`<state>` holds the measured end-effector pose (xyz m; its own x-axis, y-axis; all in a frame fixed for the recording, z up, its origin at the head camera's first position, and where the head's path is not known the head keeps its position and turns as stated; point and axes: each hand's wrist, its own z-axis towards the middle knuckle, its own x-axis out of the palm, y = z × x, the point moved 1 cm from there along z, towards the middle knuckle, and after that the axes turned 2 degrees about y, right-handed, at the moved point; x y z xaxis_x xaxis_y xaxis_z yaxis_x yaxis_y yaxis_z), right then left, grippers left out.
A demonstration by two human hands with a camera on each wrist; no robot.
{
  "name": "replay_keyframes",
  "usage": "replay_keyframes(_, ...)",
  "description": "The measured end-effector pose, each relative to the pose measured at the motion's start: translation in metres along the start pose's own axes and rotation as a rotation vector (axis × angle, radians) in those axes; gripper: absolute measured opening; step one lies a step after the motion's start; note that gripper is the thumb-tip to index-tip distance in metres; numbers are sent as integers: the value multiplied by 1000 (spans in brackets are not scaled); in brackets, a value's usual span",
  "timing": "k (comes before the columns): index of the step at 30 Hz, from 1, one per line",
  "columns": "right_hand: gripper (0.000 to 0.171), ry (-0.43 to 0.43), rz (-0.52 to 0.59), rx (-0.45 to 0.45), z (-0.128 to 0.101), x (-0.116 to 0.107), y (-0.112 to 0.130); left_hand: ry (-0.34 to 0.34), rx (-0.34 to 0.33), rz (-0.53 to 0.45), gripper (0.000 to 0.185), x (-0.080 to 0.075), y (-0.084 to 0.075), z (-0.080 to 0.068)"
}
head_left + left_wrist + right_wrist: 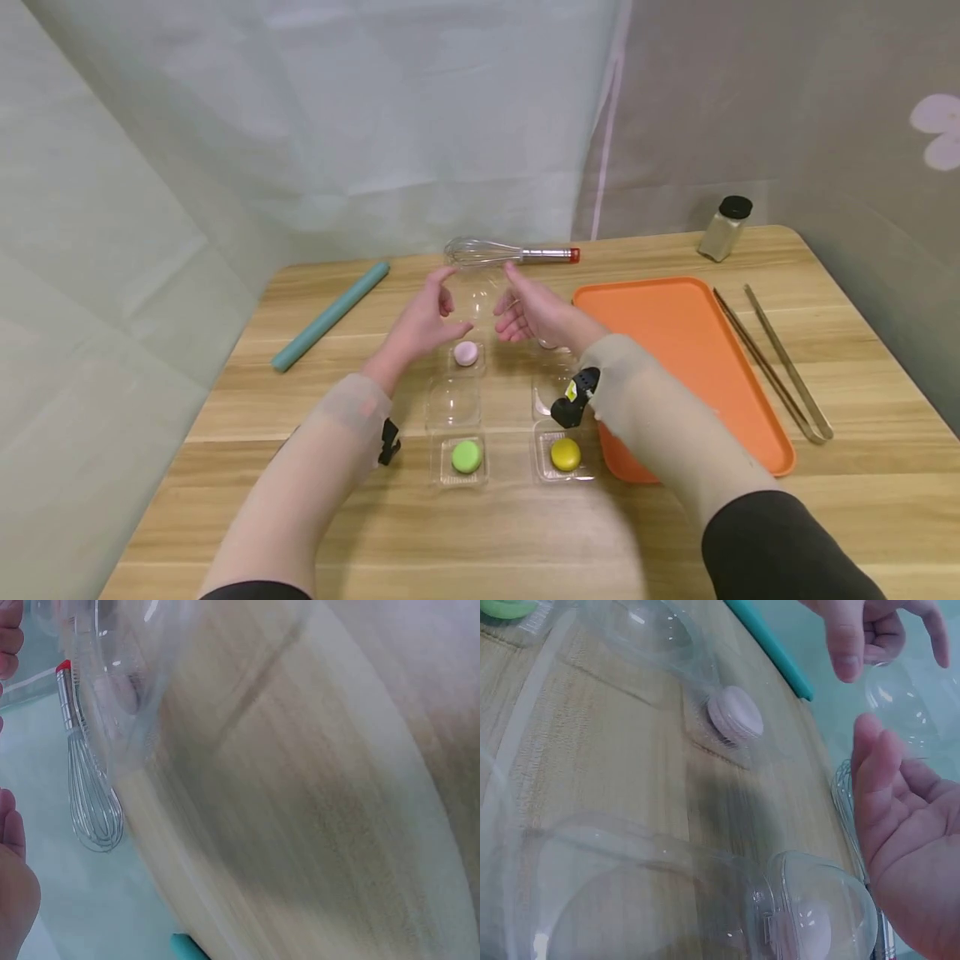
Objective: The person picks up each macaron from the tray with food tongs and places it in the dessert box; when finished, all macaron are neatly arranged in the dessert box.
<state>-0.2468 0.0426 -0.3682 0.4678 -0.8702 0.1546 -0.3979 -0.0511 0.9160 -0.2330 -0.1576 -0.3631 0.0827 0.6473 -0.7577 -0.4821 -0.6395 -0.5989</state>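
My left hand (427, 321) is held over the table with thumb and fingers spread apart, holding nothing. Facing it, my right hand (534, 310) has its thumb raised and fingers loosely bent, also without anything in it. Between the two hands is a transparent domed lid (480, 293), part of the clear plastic box that holds a pale pink macaron (466, 353); whether either hand touches the lid cannot be told. The right wrist view shows that pink macaron (735, 714) in its tray, and another clear box (825, 915) with something pale inside, partly hidden by my right hand in the head view.
Nearer me lie open clear boxes with a green macaron (467, 457) and a yellow macaron (566, 454). A whisk (517, 253) lies behind, a teal rod (330, 317) left. To the right are an orange tray (675, 333), metal tongs (787, 367) and a black-capped jar (723, 232).
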Motion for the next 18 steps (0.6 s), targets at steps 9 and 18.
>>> replay_keyframes(9,72,91,31,54,-4,-3,1,20,8,28,80,1,-5,-4)
replay_keyframes(18,55,-5,-60,-60,-4,-5,2,65,-135,-73,51,-8,-10,-8)
